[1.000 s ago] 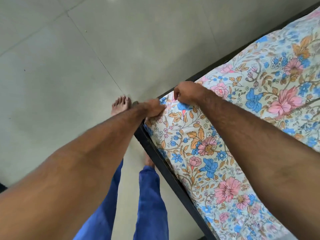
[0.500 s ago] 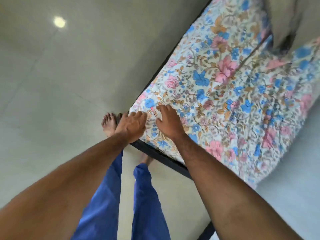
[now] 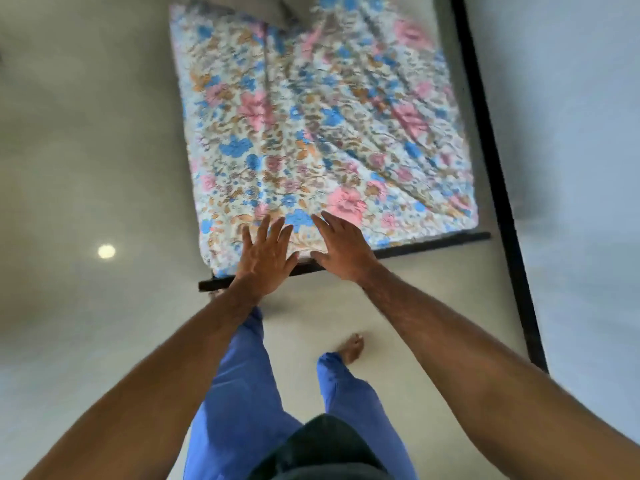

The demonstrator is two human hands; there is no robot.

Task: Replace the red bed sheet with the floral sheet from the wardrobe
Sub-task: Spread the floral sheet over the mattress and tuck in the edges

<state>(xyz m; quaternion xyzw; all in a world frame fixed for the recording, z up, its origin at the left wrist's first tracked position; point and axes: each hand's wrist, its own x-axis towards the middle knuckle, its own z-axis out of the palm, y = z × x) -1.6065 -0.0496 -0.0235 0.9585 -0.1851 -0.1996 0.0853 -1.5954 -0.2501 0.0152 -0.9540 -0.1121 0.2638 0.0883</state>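
Floral sheet [image 3: 322, 133] lengthwise away, left hand [image 3: 265, 252], right hand [image 3: 341, 245] fingers spread flat

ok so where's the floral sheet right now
In the head view the floral sheet lies spread over the bed at upper centre, inside the black bed frame, with the left hand and right hand flat at its near edge.

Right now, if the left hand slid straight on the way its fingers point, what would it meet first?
Probably only more of the blue, pink and orange floral bed sheet: the left hand lies flat at its near edge, fingers pointing up the bed. Farther along, a blurred grey pillow-like shape sits near the head end; depth is unclear.
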